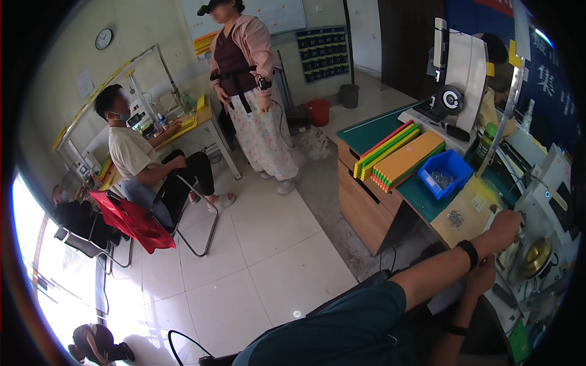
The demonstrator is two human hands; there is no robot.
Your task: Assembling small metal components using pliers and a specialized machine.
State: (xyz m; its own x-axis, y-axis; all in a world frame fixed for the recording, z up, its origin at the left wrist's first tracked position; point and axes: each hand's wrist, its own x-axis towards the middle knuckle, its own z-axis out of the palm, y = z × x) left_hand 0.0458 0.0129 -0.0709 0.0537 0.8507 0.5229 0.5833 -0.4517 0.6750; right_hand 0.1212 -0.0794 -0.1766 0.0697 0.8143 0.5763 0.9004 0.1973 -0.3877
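My left hand (505,227) reaches over the bench to a pale grey machine (555,207). Its fingers are closed at the machine's front, and whatever they hold is too small or hidden to make out. Just below it, my right hand (481,278) is curled with its fingertips close to the same spot; I cannot see what lies in it. A round brass-coloured disc (537,257) sits on the machine beside both hands. Left of my left hand, a pile of small shiny metal parts (455,219) rests on brown paper (447,234).
A blue bin (461,163) with small metal parts stands beside stacked orange, yellow and green trays (408,160). Behind is a white device with a round black lens (450,99). One person (137,149) sits at another desk; another (250,79) stands. A red-backed chair (131,221) occupies the floor.
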